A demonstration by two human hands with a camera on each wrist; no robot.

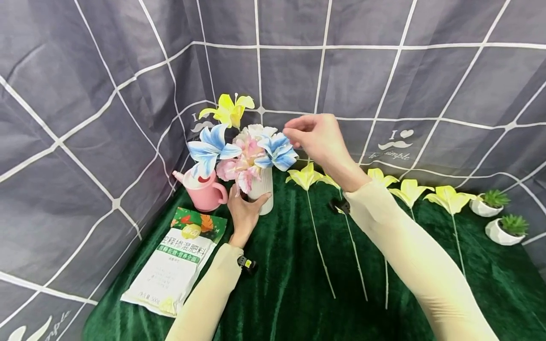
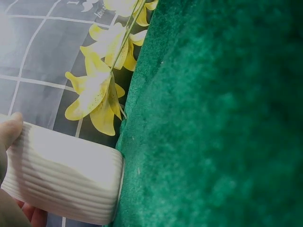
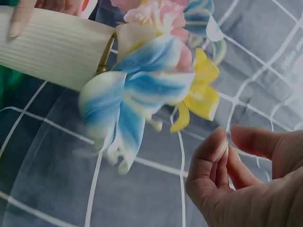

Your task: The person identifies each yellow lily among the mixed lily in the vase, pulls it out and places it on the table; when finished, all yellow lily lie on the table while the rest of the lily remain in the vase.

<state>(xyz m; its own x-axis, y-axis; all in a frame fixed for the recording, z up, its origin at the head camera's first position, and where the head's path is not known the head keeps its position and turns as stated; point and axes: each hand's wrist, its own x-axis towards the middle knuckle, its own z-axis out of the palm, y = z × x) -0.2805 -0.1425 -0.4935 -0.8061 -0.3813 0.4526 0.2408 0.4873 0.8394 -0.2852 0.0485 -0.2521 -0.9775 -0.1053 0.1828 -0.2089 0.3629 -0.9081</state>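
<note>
My left hand point(image 1: 245, 215) grips the lower part of a ribbed white vase point(image 1: 267, 189) standing on the green cloth, its thumb across the front. The left wrist view shows the vase's base point(image 2: 75, 179) on the cloth. The vase bears two blue lilies, one at the left point(image 1: 211, 149) and one at the right point(image 1: 277, 151), with pink flowers point(image 1: 245, 158) between them and a yellow lily point(image 1: 230, 111) raised behind. Beside the right blue lily hovers my right hand point(image 1: 320, 139). Its fingers are loosely bent and hold nothing, with a gap showing between thumb and fingertips point(image 3: 215, 142).
Left of the vase stands a pink watering can point(image 1: 204, 192). A white and green fertilizer bag point(image 1: 175, 260) lies in front of it. Several yellow lilies point(image 1: 304, 176) with long stems lie in a row at the right, partly behind my right arm. Two small potted succulents point(image 1: 507, 229) sit at the far right.
</note>
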